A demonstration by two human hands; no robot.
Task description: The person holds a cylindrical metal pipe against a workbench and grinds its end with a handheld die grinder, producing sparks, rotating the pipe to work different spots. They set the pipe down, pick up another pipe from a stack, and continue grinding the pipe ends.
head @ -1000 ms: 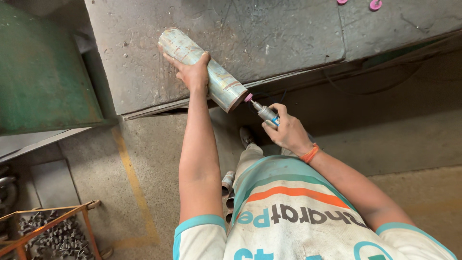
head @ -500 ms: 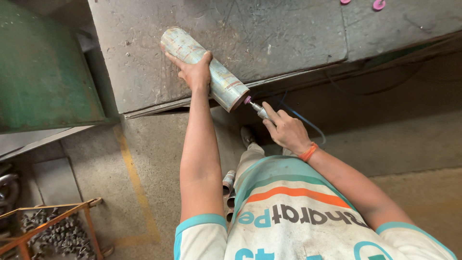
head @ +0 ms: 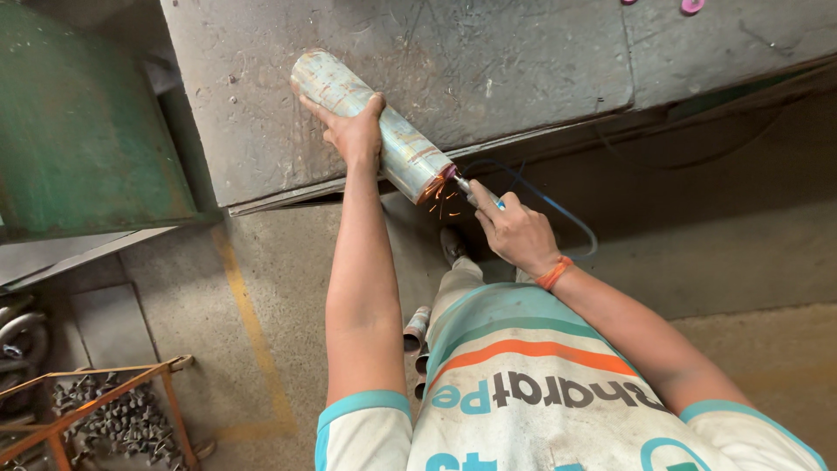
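Metal cylinder (head: 375,131) lies tilted on the scratched steel worktop (head: 540,61), its near end overhanging the front edge. The left hand (head: 353,131) is clamped over its middle, fingers wrapped across the top. The right hand (head: 514,231) is closed around a slim grinding tool (head: 471,190), whose tip meets the rim of the cylinder's near end, where orange sparks (head: 443,202) spray downward.

The round body looks likely to roll or twist under the tool's bite, since only one palm pins it; a slip would let the tip skate off the rim toward the left wrist. Both hands are bare, so sparks and grit could burn or cut them. A blue hose (head: 558,209) loops from the tool just beside the right forearm and could snag and jerk the tip off line. Sparks also fall toward the trouser leg and the shoe (head: 452,244) on the concrete floor (head: 261,288) below.
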